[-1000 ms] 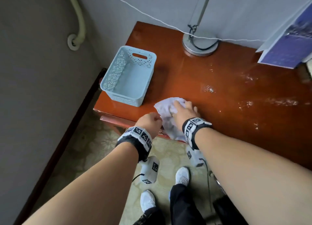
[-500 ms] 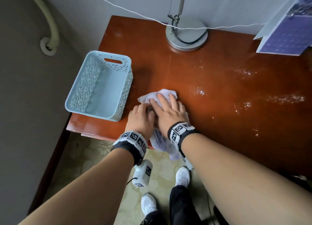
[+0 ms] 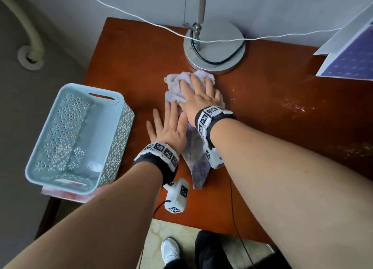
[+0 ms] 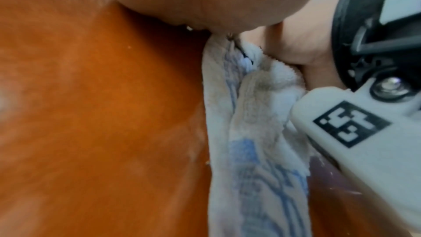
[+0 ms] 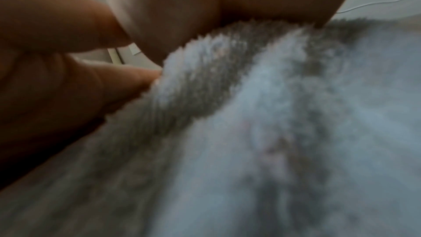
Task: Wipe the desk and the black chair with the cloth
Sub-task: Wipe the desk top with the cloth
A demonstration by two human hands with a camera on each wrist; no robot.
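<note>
While pushed far in from the near edge since a second ago:
Desk (image 3: pixel 141 52): more swept; spatter on right unwiped.
Cloth (image 3: pixel 177 87): now just before lamp base (image 3: pixel 215 48), tail trailing back.
Right hand (image 3: pixel 201 97): flat, fingers spread, pressing cloth.
Left hand (image 3: pixel 167 127): flat, no longer curled; fingertips on cloth edge.
Chair: unseen, undone.

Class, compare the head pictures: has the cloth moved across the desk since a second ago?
Yes. The cloth has slid away from the desk's near edge towards the lamp base, which it now almost touches.
</note>
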